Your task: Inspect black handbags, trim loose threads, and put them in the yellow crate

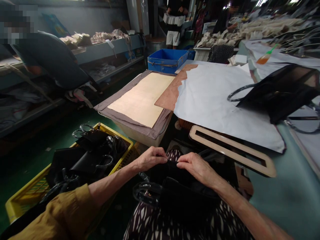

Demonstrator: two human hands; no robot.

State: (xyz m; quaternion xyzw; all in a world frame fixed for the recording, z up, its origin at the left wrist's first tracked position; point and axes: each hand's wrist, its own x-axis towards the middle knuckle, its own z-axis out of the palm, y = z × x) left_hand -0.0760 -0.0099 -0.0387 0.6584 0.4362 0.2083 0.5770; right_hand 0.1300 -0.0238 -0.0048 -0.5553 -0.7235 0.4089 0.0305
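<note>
A black handbag lies across my lap, its handle wrapped in clear plastic on the left side. My left hand pinches the bag's black upper edge between thumb and fingers. Close beside it, my right hand pinches the same edge, with a short stretch of dark material between the two hands. The bag's inside is too dark to make out. On the table to the right another black handbag rests tilted, its handles also in plastic.
A yellow crate of black bags stands at left. Ahead are a board-topped bin, a blue crate and a white-covered table. A slotted wooden frame overhangs the table's near edge. A person sits at left; others stand behind.
</note>
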